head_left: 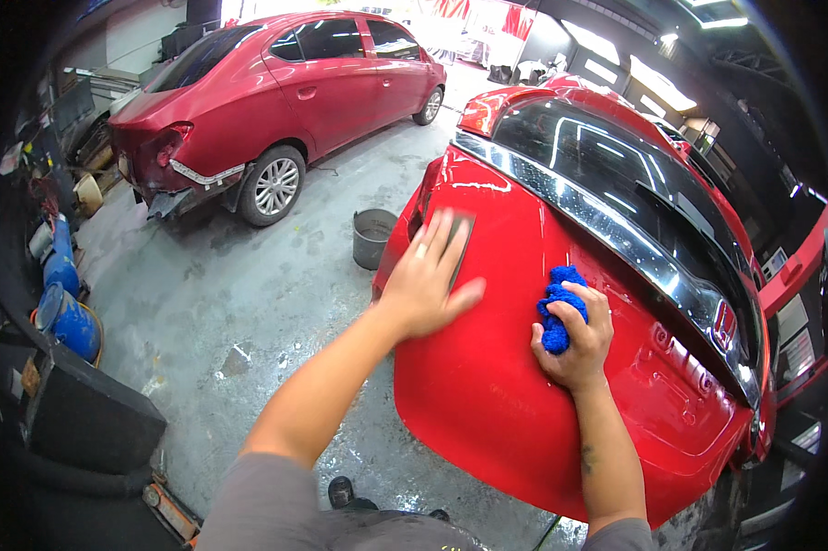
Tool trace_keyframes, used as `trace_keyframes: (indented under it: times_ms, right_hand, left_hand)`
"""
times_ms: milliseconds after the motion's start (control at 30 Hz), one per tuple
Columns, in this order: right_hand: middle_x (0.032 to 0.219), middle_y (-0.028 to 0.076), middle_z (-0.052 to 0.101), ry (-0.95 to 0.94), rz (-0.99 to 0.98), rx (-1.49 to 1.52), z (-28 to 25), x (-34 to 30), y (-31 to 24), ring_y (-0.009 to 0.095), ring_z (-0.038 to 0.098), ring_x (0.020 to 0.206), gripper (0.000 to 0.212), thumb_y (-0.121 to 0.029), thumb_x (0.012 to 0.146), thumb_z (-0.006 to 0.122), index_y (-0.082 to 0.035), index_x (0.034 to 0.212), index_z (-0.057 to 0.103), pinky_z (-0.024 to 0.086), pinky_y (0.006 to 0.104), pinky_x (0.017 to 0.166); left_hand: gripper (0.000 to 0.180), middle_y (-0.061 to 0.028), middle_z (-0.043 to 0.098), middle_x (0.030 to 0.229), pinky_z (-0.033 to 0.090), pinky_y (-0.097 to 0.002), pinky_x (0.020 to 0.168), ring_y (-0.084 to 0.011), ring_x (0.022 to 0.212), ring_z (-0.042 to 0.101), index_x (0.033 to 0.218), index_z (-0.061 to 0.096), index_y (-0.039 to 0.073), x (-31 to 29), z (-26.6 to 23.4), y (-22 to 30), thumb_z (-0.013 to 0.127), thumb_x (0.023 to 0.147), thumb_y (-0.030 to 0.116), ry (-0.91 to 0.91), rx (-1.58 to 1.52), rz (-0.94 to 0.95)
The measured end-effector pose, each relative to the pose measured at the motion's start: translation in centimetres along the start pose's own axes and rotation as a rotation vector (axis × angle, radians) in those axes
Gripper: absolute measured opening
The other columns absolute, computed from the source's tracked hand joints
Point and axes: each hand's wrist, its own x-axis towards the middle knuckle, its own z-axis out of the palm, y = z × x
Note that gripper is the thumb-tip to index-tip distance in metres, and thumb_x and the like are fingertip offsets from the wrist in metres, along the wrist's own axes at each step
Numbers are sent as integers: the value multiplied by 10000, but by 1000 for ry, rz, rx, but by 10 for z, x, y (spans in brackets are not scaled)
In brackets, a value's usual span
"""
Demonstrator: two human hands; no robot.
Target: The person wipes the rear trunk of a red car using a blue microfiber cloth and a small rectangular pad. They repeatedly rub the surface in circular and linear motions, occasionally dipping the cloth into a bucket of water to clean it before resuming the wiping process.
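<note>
A red car's tailgate [497, 358], wet and shiny, lies in front of me. My left hand [428, 275] is flat on its left part, fingers stretched forward and thumb spread out to the right. Under those fingers is a thin dark grey pad [464, 241], mostly covered, so I cannot tell its exact kind. My right hand [579, 342] is closed around a bunched blue cloth [561, 312] on the middle of the panel. A chrome trim strip [607, 234] and the dark rear window [598, 151] lie beyond both hands.
Another red car [331, 92], its rear bumper off, stands at the far left. A grey bucket [374, 239] sits on the wet floor [212, 303] left of the tailgate. Blue drums [70, 321] and a black box [88, 409] line the left side.
</note>
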Motion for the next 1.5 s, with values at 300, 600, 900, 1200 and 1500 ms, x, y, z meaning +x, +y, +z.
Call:
trace_keyframes:
  times_ms: [300,600,900,1200,1500]
  right_hand:
    - [1284,136,724,18,3,32,2,11,-5,409,702,1142,338,-206,729,900,-160,1034,761,572,522,935]
    - [1279,125,724,8,37,41,-3,0,4,394,697,1144,354,-219,730,904,-161,1051,768,575,529,915]
    - [1286,111,714,6,22,70,-8,11,-4,385,691,1150,361,-239,740,910,-173,1064,764,573,535,923]
    - [1293,91,711,1,47,84,-12,10,1,360,687,1178,366,-254,727,913,-186,1056,768,571,522,926]
    - [1282,90,708,-3,60,123,-17,4,6,350,684,1169,387,-259,710,918,-183,1054,758,568,523,899]
  left_hand:
    - [1025,-332,228,1830,154,-505,1414,-430,1729,194,1743,233,-102,95,1,-47,510,1117,660,-28,92,-190]
    - [1143,-409,214,1800,142,-609,1391,-522,1722,151,1716,248,-150,-60,1,91,610,1046,702,-255,17,-4]
    - [1002,-331,217,1833,152,-548,1408,-453,1731,163,1749,199,-107,93,32,20,457,1147,652,91,123,-301]
    - [1032,-326,284,1816,165,-609,1383,-459,1689,286,1741,268,-95,88,35,15,431,1125,717,107,185,-485]
    - [1034,-349,301,1789,179,-605,1378,-487,1670,276,1716,275,-130,35,37,80,490,1118,686,1,259,-393]
